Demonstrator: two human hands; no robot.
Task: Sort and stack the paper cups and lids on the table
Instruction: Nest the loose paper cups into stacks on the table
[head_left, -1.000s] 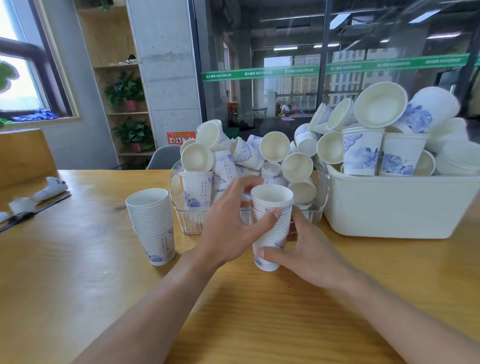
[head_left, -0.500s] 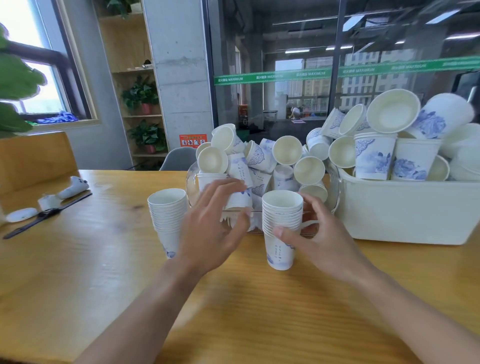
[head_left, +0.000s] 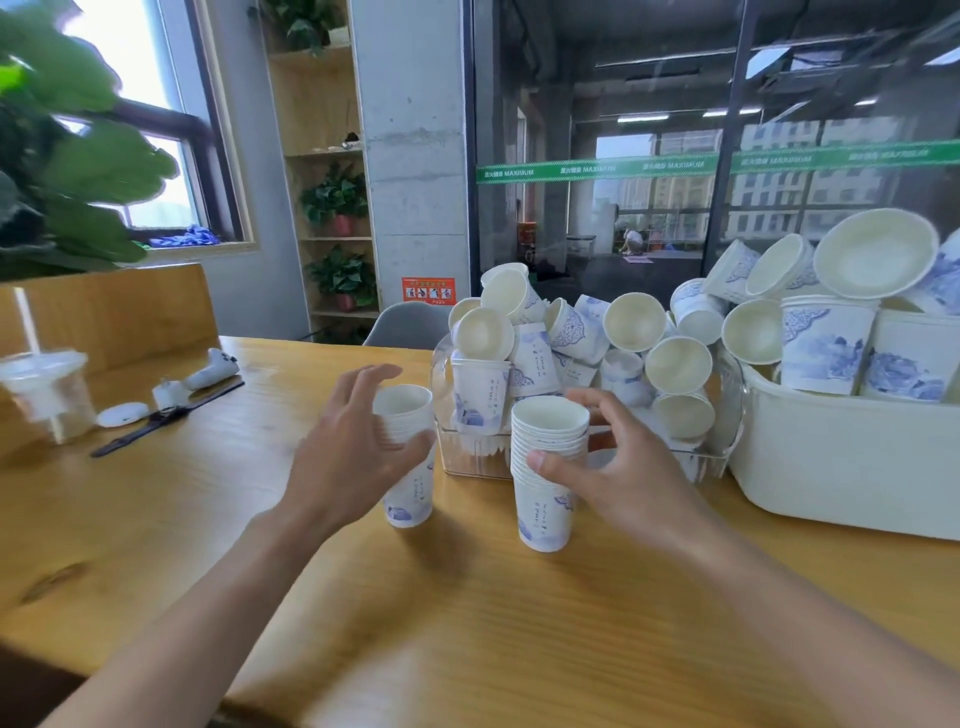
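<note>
Two stacks of white paper cups with blue print stand on the wooden table (head_left: 467, 623). My left hand (head_left: 353, 452) is spread beside the left stack (head_left: 410, 499), with fingers over its rim and thumb in front of it; the hand is blurred and no firm grip shows. My right hand (head_left: 628, 473) holds the right stack (head_left: 545, 519), thumb on its front and fingers behind it. Behind the stacks, a clear bin (head_left: 719, 447) is heaped with loose small cups. A white tub (head_left: 831, 462) at the right holds bigger cups and bowls.
At the far left stand a clear plastic drink cup with a straw (head_left: 47, 395), a watch (head_left: 156, 421) and small white items (head_left: 208, 371). A leafy plant (head_left: 62, 156) hangs over the left corner. A grey chair (head_left: 405, 322) sits behind the table.
My left hand let go of the right stack and swung left to the other stack. My right hand stayed on the right stack, which now stands on the table. The view turned left.
</note>
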